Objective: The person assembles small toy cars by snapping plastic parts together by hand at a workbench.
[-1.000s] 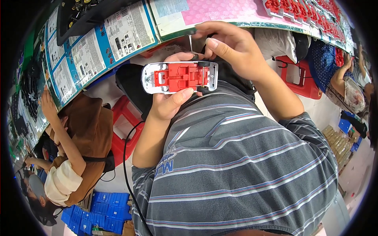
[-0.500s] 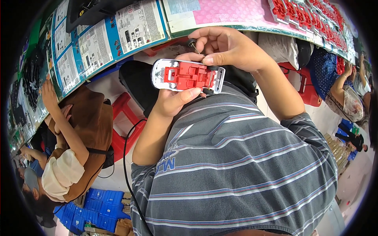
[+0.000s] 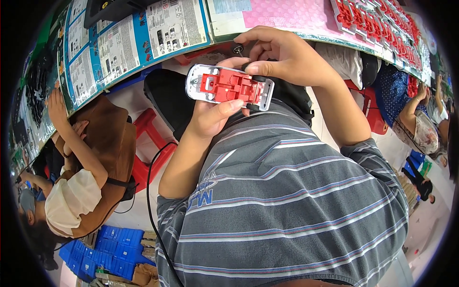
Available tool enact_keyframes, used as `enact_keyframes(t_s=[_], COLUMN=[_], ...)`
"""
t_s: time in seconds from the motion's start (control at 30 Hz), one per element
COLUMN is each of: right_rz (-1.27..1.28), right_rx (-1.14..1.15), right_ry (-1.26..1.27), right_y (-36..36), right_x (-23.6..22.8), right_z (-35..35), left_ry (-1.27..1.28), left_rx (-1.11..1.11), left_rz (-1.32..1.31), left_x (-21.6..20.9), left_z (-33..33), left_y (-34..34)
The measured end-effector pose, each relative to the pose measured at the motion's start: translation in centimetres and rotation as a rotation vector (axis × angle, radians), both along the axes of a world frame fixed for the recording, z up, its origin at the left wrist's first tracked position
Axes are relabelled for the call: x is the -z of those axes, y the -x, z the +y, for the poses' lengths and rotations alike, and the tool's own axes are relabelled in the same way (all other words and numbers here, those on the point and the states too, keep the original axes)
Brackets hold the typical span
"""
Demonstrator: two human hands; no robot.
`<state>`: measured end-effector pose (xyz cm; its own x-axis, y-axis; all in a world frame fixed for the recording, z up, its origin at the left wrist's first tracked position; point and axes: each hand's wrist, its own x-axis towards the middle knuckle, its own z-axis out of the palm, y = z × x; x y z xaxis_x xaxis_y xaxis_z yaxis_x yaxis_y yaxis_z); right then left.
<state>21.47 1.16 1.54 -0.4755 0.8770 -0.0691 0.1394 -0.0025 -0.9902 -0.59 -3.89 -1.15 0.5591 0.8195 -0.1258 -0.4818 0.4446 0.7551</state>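
In my left hand (image 3: 210,117) is a toy car (image 3: 224,87) with its underside turned up, a white shell around a red chassis. The left thumb presses on its near edge, and other fingers show along the far edge. Dark wheels sit at the car's right end. My right hand (image 3: 287,60) is closed just beyond the car, its thumb beside that end. Among its fingers is a thin wheel axle with a small black wheel (image 3: 238,49); most of the rod is hidden from this angle.
Printed card sheets (image 3: 117,48) and a black tray (image 3: 112,12) lie on the bench at left. Rows of red-and-white parts (image 3: 368,26) stand at the far right beyond pink bubble sheet (image 3: 287,14). A co-worker's arm (image 3: 79,138) rests at the left edge, near a red stool (image 3: 148,153).
The wheel axle has turned in my right hand, so its wheel now faces up and the rod shows less. The toy car has tilted slightly in my left hand.
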Motion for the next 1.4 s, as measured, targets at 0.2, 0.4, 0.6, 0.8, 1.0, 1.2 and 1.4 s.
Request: enact_keyframes(t_s=[0.2,0.4,0.6,0.8,1.0,1.2,1.4], right_rz=[-0.206,-0.268,-0.472,-0.332,-0.321,-0.324,-0.425], right_rx=[0.131,0.119,0.063,0.219,0.305,0.275,0.204], right_ry=[-0.087,-0.602,-0.643,-0.783,-0.440,-0.531,-0.665], right_y=[1.0,5.5,6.2,3.5,-0.9,2.4,7.4], right_x=[-1.8,-3.7,-4.0,-5.1,-3.6,-5.1,-4.6], right_z=[-0.3,-1.8,-2.1,-0.6,0.4,-0.6,-0.8], left_ry=[0.001,-0.096,-0.091,-0.008,-0.094,-0.145,-0.341], left_rx=[-0.073,-0.148,-0.106,-0.127,-0.179,-0.208,-0.200], left_rz=[-0.120,-0.004,0.078,-0.041,0.061,0.093,0.127], left_x=[0.4,3.9,4.1,1.6,1.7,0.6,4.2], left_z=[-0.1,-1.4,-1.8,-0.6,1.0,1.9,0.5], left_y=[-0.1,0.3,0.4,0.3,2.6,2.7,2.0])
